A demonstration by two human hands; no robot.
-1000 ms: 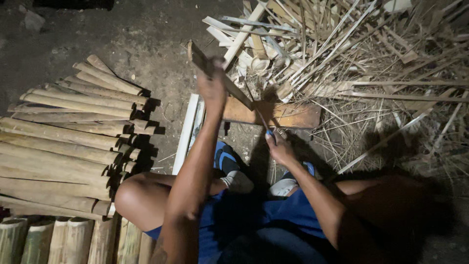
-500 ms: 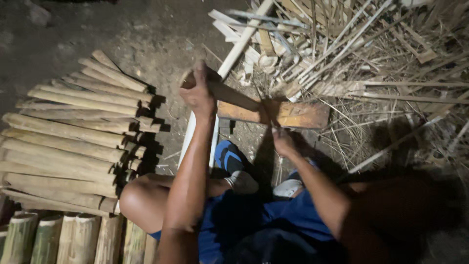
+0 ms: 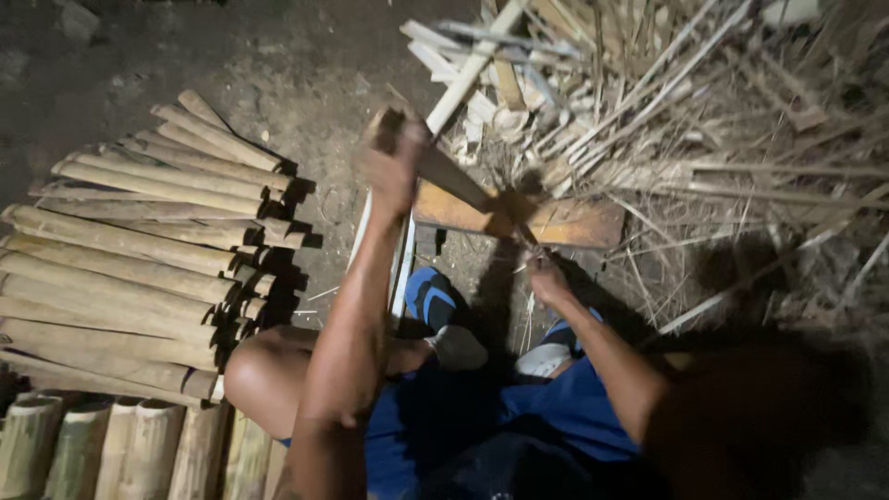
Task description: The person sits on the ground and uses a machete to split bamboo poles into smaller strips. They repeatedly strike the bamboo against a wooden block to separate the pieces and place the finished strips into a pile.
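A chopping blade (image 3: 463, 181) is clenched in the left hand (image 3: 394, 167), slanting down-right toward a thin bamboo strip (image 3: 530, 245), apparently pinched upright by the nearer right hand (image 3: 548, 282) on the wooden block (image 3: 574, 222).

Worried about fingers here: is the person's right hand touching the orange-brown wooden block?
Cannot tell. In the head view the right hand sits at the orange-brown wooden block's near edge, but shadow and blur hide any contact.

1. The person is wearing blue shorts (image 3: 565, 407).
2. Both arms are showing bare, without sleeves.
3. The feet are wearing blue sandals (image 3: 428, 294) with grey-white parts.
4. The knee is showing bare.
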